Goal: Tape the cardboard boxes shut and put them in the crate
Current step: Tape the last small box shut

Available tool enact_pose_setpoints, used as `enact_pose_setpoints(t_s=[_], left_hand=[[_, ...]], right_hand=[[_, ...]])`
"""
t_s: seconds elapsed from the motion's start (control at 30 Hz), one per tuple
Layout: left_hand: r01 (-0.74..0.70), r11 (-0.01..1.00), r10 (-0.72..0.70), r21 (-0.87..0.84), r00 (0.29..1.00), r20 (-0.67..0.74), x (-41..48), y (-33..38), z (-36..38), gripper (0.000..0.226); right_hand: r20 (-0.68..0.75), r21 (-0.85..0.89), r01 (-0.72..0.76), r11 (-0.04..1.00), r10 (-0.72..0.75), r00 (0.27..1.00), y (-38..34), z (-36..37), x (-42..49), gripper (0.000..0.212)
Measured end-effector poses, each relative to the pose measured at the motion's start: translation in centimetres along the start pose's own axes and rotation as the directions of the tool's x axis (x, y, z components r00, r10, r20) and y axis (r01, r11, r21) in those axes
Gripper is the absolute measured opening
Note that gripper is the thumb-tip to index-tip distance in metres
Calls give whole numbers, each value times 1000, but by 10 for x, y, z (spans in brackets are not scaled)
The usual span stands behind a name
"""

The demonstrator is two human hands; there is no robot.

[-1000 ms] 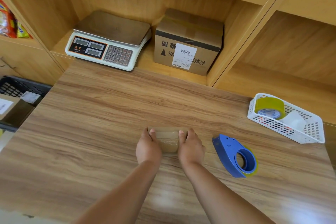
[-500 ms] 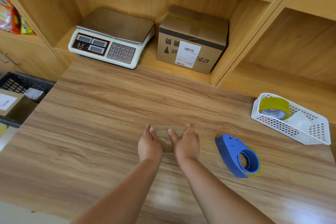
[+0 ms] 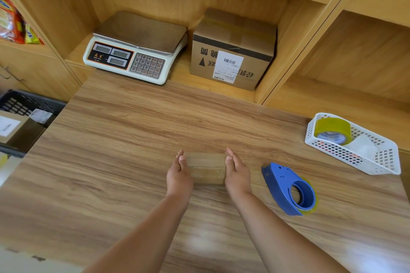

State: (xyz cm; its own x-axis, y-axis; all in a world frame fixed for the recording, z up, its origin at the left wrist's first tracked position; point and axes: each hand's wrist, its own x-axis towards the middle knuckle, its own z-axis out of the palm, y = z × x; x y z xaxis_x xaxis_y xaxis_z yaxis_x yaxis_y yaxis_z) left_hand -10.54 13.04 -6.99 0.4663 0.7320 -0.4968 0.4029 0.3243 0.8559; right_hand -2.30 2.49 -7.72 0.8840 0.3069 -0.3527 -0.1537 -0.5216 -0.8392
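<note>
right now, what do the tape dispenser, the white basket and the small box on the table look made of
Tape dispenser: hard plastic, smooth blue moulded shell with a slight sheen. Basket: thin white plastic, walls pierced by a regular grid of holes. Small box: cardboard, matt brown, with what looks like glossy clear tape across its top.

Three cardboard boxes show: a small box point(image 3: 206, 168), a large box point(image 3: 231, 35) and a labelled box point(image 3: 13, 133) inside the one dark crate point(image 3: 20, 102). There is one scale point(image 3: 135, 51), one tape dispenser point(image 3: 286, 186), and one white basket point(image 3: 377, 162) with two rolls, a yellow roll point(image 3: 332, 127) and a white roll point(image 3: 363, 147). Two hands show, the left hand point(image 3: 179, 175) and the right hand point(image 3: 236, 175).
</note>
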Motion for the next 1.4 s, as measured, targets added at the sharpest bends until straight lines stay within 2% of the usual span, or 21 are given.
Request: enact_pose_setpoints(t_s=[0.17,0.23,0.3,0.37,0.5,0.63,0.83,1.0,1.13,1.4], left_hand=[[63,996,-70,56,991,117,2,4,-7,47],[46,999,-48,28,996,80,2,3,-12,47],[25,1000,-24,12,999,-22,-2,0,-17,45],[7,996,0,89,997,-82,-8,-4,-22,41],[4,996,1,85,999,-49,-16,-8,-23,36],[27,996,-27,80,1000,-3,-19,-3,-19,37],[46,986,-36,159,997,-68,-18,10,-16,35],[-80,989,82,126,997,-10,-18,27,-11,33],[-222,969,211,113,972,100,-21,42,-1,33],[-428,873,342,233,879,333,-35,42,1,30]], right_hand=[[104,-90,39,995,-29,994,-3,-20,1,40],[94,-123,64,990,-53,994,1,-26,0,39],[60,-167,88,982,-78,995,6,-30,0,36],[34,-195,105,975,-100,994,8,-31,-1,35],[84,-160,98,982,-85,993,5,-31,-7,44],[110,-215,97,972,-75,991,1,-31,-7,44],[123,-327,139,935,-104,987,-8,-34,-7,37],[67,-350,156,924,-141,988,-5,-41,-15,33],[-2,-340,167,925,-178,984,-5,-38,-22,7],[57,-347,167,923,-157,986,2,-39,-33,23]])
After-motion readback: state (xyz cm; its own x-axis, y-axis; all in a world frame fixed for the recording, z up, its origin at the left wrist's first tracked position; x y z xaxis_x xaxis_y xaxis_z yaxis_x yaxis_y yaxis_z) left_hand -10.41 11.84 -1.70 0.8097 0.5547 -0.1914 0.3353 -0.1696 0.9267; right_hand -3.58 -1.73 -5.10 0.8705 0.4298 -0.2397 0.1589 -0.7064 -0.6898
